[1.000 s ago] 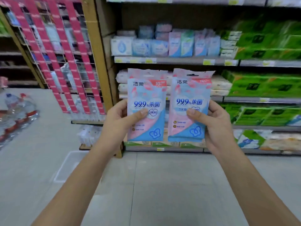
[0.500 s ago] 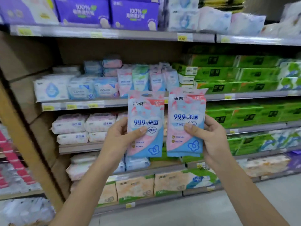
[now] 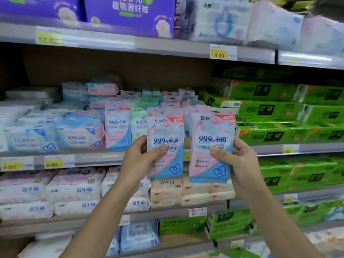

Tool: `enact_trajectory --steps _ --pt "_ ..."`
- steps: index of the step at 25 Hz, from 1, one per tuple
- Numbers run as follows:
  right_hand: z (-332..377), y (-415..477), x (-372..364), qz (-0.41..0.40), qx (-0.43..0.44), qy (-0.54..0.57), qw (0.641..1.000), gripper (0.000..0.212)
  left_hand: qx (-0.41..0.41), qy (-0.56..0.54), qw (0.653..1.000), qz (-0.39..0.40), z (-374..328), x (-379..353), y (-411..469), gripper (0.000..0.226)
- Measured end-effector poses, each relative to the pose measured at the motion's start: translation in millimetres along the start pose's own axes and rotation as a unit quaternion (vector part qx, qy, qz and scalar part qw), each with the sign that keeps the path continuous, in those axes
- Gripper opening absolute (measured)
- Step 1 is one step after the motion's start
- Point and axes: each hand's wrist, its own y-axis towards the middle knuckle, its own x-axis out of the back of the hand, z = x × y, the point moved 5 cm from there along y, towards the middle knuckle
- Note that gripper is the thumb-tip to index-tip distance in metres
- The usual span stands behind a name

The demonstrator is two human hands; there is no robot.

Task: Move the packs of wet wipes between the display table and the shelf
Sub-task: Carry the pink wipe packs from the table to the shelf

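**Carrying packs to the shelf, judged near the end of the step.** The left hand (image 3: 141, 161) grips the left pack (image 3: 165, 146) of wet wipes by its 9 o'clock edge, with the thumb laid across the printed face and the other fingers curled behind. The right hand (image 3: 240, 161) grips the right pack (image 3: 212, 146) in mirror fashion by its 3 o'clock edge. Both packs are held upright, side by side with a narrow gap between them, clear of any surface and in front of the middle shelf (image 3: 93, 158). A doubled lower edge on the right pack suggests more than one pack in that hand, though this cannot be told for certain. Toward 10 o'clock of the left pack, a standing row of matching packs (image 3: 117, 125) occupies the shelf, and further upright packs show above the held ones toward 12 o'clock. Green tissue packs (image 3: 279, 112) fill the shelf toward 3 o'clock. The display table is not in view. Since the held packs face the slot that holds their like, the step in hand is judged to be placement on the shelf, not yet done. The next move calls for a forward reach that brings the bottom edges down onto the shelf board among the upright packs. Working one hand at a time would avoid toppling the neighbours, and each grip should loosen only once its pack stands supported.
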Motion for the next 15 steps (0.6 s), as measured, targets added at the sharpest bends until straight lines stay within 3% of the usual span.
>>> enact_trajectory --steps 7,15 --pt "-28 124 0 -0.018 -0.008 -0.014 1.0 0.043 -0.001 0.019 1.0 -0.023 40 -38 130 0.024" --pt "-85 202 -1 0.019 -0.056 0.017 0.998 0.03 -0.01 0.086 0.995 -0.059 72 -59 178 0.023"
